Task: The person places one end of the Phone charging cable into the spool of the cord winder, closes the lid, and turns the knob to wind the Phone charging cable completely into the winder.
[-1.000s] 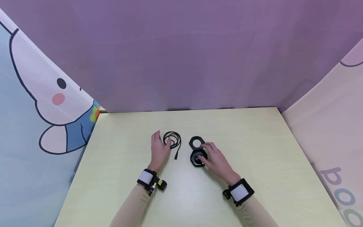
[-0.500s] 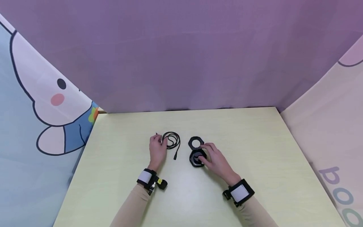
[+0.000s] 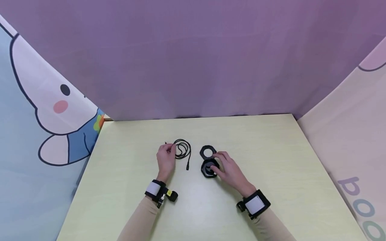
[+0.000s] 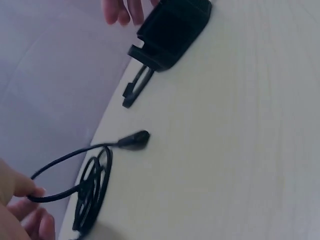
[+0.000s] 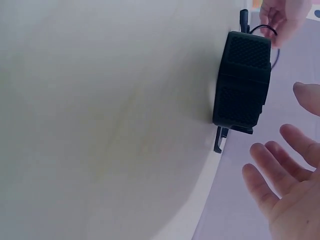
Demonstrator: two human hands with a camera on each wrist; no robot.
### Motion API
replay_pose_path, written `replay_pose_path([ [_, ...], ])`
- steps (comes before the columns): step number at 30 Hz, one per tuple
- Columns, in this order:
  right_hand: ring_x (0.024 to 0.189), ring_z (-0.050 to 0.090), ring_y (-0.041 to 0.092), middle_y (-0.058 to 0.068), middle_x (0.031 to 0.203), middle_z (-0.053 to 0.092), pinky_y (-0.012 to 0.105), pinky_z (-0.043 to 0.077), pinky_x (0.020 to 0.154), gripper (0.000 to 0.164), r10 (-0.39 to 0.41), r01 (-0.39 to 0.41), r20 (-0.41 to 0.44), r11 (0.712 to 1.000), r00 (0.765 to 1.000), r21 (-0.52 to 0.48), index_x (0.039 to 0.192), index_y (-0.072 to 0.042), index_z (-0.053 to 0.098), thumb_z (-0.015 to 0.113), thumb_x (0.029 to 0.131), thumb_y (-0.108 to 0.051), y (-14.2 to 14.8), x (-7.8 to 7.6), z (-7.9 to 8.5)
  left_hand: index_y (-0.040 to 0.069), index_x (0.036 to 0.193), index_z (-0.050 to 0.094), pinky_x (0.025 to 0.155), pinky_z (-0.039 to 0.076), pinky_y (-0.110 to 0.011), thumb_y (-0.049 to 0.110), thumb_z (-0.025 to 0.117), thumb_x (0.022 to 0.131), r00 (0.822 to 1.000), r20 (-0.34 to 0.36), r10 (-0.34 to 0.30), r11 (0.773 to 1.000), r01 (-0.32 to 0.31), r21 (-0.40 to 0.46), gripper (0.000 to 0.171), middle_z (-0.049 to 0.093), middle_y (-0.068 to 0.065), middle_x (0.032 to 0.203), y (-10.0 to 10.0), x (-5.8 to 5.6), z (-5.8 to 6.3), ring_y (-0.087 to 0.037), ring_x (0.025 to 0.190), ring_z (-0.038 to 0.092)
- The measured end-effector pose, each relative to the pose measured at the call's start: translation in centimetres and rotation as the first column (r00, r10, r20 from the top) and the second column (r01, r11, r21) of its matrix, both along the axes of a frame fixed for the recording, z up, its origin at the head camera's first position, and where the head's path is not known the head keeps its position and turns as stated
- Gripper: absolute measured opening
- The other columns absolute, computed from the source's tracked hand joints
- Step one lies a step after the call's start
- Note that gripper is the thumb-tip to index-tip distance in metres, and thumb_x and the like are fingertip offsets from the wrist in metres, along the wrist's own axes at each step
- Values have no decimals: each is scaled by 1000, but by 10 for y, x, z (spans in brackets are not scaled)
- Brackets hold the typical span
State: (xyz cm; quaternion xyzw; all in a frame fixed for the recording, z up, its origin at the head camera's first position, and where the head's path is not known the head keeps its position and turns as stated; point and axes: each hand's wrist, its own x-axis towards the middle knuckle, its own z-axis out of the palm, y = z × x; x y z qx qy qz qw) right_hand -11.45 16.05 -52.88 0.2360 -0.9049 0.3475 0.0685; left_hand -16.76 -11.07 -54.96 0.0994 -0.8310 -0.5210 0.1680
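Note:
My left hand pinches a thin black cable between thumb and fingers, at the left of its coil. In the left wrist view the pinched strand rises from the coil, and a plug end points toward the camera. My right hand is beside a black octagonal device, fingers spread and loosely bent. The right wrist view shows textured sides on this device and a gap between it and the right fingers. Behind the device lies a flat black ring with a round hole.
The pale wooden table carries these things near its middle. A purple cloth wall stands along the back edge. Printed cloths stand at the left and right. Each wrist wears a strapped camera.
The left hand's fingers have closed from a spread pose onto the cable, and the hand has shifted slightly left. The right hand, device and ring keep their places.

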Motion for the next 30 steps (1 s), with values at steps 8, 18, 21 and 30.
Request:
replay_pose_path([
  [8,107,64,35,18,135,57,52,53,99,47,10,-10,1,1000,1000,-24,136,1,58,74,97,-21,-4,1,4,-3,104,77,71,54,-13,13,70,99,979,-194,-59,995,74,70,18,72,-13,100,4,7,21,-23,86,68],
  [18,126,59,31,15,136,58,48,49,107,48,2,-3,-22,999,1000,-54,140,0,56,72,99,-20,-10,1,11,-1,104,78,74,54,-12,12,71,98,944,-304,-129,978,171,116,16,73,-14,104,2,16,45,-22,83,67],
  [21,126,58,28,13,136,59,46,48,109,49,-6,3,-36,995,999,-101,142,-1,54,71,99,-18,-13,0,16,-2,105,77,72,53,-11,8,71,98,935,-323,-149,973,197,120,14,72,-16,104,3,19,52,-26,82,67],
  [30,128,56,26,14,144,57,45,48,108,56,-2,-10,-54,975,999,-220,151,-3,47,68,102,-18,-31,-3,39,-14,104,72,65,54,-11,-9,66,95,914,-352,-204,965,248,87,12,68,-28,103,9,33,87,-31,74,67],
])
